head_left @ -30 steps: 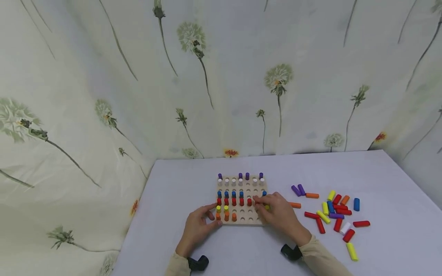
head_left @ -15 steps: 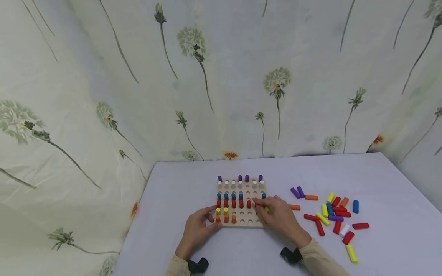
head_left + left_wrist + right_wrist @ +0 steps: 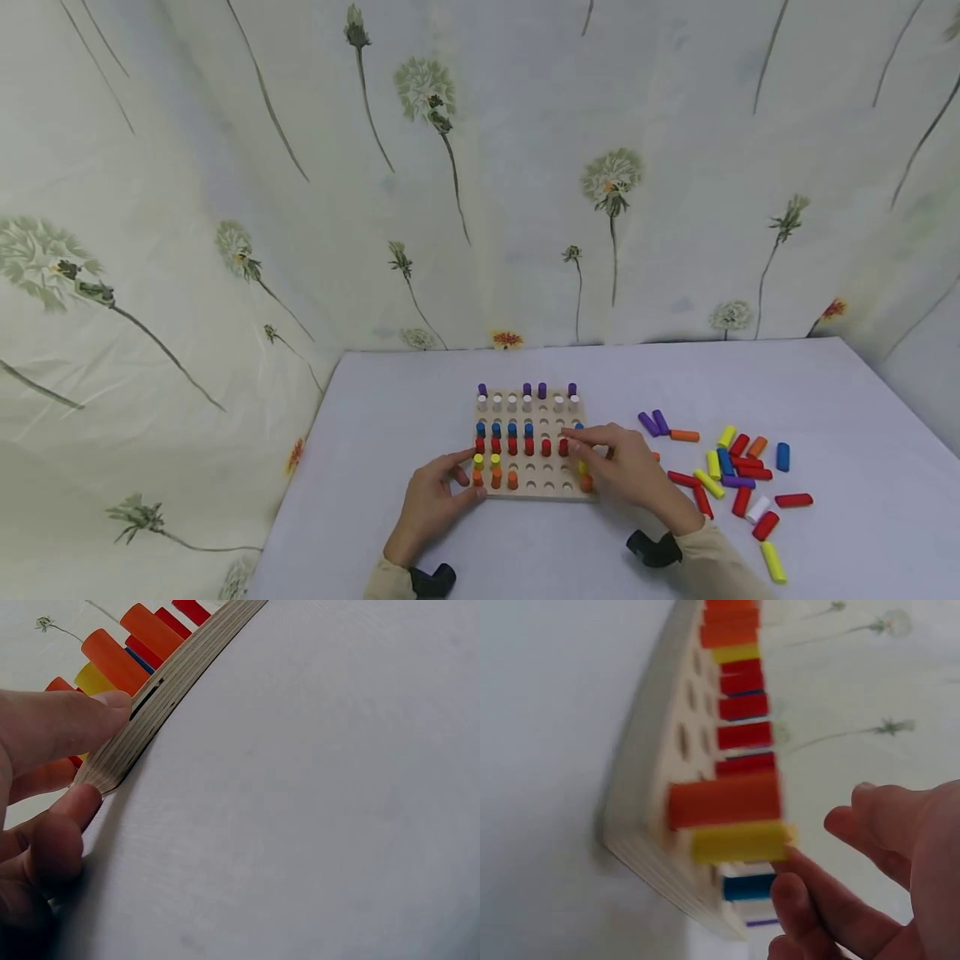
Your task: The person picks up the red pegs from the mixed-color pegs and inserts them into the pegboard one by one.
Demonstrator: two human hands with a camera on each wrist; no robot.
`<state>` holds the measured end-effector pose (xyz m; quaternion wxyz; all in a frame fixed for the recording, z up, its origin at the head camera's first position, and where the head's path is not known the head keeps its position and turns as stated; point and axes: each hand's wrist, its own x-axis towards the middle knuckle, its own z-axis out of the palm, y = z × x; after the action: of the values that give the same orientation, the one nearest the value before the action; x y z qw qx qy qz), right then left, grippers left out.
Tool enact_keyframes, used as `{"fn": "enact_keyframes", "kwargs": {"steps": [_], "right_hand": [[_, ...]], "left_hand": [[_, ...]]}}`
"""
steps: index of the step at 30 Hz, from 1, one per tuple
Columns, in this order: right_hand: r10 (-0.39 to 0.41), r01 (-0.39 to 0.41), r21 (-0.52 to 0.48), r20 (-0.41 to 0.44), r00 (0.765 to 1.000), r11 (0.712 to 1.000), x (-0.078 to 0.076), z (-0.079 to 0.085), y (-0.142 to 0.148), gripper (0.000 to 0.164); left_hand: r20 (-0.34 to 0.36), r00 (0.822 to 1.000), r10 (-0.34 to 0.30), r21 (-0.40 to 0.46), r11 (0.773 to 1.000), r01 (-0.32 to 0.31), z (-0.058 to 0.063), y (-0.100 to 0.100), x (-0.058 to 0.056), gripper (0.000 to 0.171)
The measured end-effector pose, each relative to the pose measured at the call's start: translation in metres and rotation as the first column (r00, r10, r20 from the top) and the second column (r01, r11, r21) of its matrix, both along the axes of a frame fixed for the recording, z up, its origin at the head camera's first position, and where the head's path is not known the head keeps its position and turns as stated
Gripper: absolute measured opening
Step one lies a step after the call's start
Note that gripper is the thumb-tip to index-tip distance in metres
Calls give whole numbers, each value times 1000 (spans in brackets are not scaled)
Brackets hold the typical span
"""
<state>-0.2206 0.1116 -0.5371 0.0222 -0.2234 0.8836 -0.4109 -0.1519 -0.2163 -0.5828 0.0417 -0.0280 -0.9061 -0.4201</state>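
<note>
Head view: sixth red peg [image 3: 563, 447] now seen upright in board [image 3: 536, 497], just beside right hand [image 3: 626, 467], touching or apart cannot tell; half second ago peg mostly hidden at fingertips; hand since shifted outward, uncovering orange peg [image 3: 587, 483] at near right corner; red row so looks one peg further along, placement probably done; right wrist view: fingers spread, nothing held; left hand [image 3: 432, 500] grips board's near left corner; loose pegs [image 3: 738, 482] on counter [image 3: 390, 408], right of board.
</note>
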Motion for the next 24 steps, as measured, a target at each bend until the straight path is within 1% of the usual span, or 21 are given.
{"fn": "enact_keyframes", "kwargs": {"steps": [4, 7, 10, 12, 13, 14, 17, 21, 23, 24], "right_hand": [[-44, 44, -11, -29, 999, 999, -5, 16, 18, 29], [-97, 97, -6, -42, 994, 995, -9, 30, 41, 33], [-189, 191, 32, -68, 980, 981, -15, 43, 75, 39], [-256, 265, 86, -96, 962, 961, -19, 47, 101, 44], [-288, 301, 117, -112, 951, 947, -21, 47, 115, 47], [-321, 335, 141, -110, 941, 932, -23, 46, 128, 51], [-391, 399, 238, -85, 917, 885, -26, 41, 166, 63], [-451, 431, 333, -18, 892, 839, -29, 34, 205, 75], [-463, 427, 364, 14, 886, 828, -32, 29, 218, 80], [-463, 419, 369, 36, 886, 830, -33, 27, 223, 83]], "left_hand": [[-4, 1000, 2, -1, 1000, -2, 1, 1, -1, 56], [-2, 1000, 4, -5, 1000, -4, 1, 1, 0, 56], [-2, 1000, 5, -1, 1000, -5, 1, 2, 0, 56], [0, 1000, 6, 9, 1000, -6, 1, 2, 0, 56], [1, 1000, 6, 13, 1000, -6, 1, 3, 1, 56], [4, 1000, 6, 16, 1000, -6, 0, 3, 1, 56], [5, 1000, 5, 17, 1000, -5, -1, 3, 1, 56], [-2, 1000, 5, 7, 1000, -5, 0, 2, 1, 55], [-4, 1000, 7, 7, 1000, -7, 1, 2, 1, 55], [-2, 1000, 9, 6, 1000, -9, 1, 1, 0, 55]]}}
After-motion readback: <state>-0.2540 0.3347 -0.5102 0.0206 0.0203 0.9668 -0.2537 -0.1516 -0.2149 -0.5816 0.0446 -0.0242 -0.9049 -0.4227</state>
